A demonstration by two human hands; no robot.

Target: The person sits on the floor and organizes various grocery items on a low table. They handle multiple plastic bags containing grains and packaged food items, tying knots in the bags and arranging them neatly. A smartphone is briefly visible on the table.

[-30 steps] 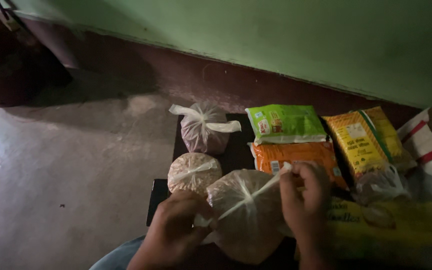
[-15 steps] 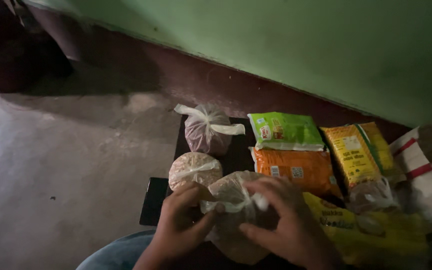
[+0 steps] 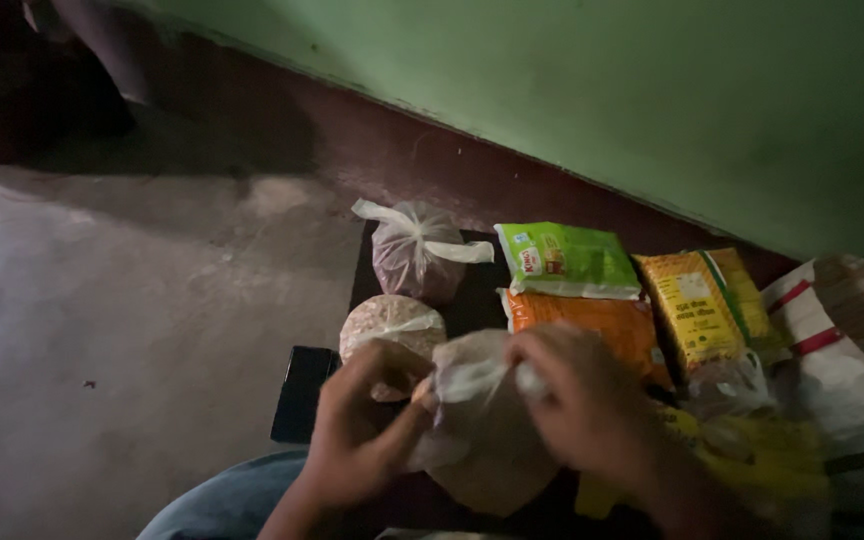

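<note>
Nearest, both hands work the neck of a clear plastic bag (image 3: 482, 440) of pale grain that rests on a dark board (image 3: 302, 400) on the floor, just in front of the person's knee. Left hand (image 3: 357, 435) pinches the bag's left ear, grip narrow and closed on the plastic; right hand (image 3: 582, 400) is closed on the other ear at the twisted neck, fingers curled over it. Judgement: for a sound knot, keep the neck twisted tight against the grain, pull both ears evenly and outward, and hold the bag upright so nothing spills; uneven tension would likely leave a loose tie. Just beyond the left hand sits a second tied bag (image 3: 392, 325) of similar grain, touching or nearly so. Further back, a tied bag (image 3: 414, 255) with darker contents. To the right lie an orange packet (image 3: 592, 315), a green packet (image 3: 564, 260) and a yellow packet (image 3: 702, 300), near the green wall (image 3: 602, 90).
</note>
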